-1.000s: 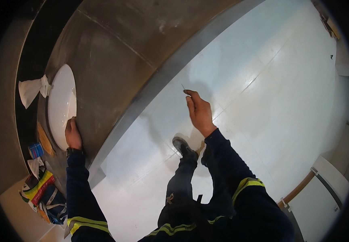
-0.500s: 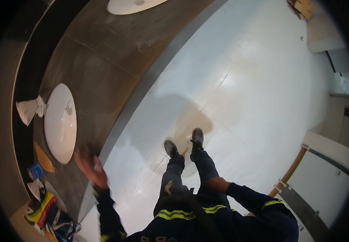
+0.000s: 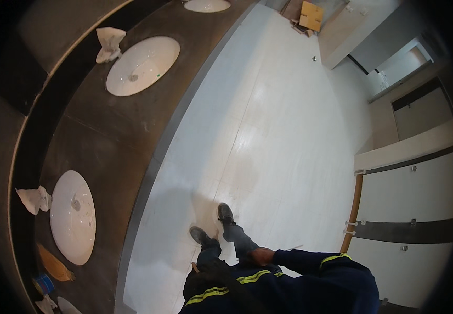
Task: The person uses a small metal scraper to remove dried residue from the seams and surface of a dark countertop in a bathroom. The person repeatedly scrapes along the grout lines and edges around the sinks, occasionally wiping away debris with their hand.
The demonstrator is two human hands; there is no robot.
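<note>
Left hand's gone, off the oval washbasin [image 3: 73, 230] at the person's ten o'clock, work there apparently paused, right hand [image 3: 261, 256] low, neither grip readable!

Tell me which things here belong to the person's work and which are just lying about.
Probably part of the work:
Right hand, its contents unclear
Oval washbasins set in the dark counter
White wrapping beside a basin

Seemingly just lying about:
Cardboard on the far floor
Blue round container
Brown tapered piece near the container
</note>
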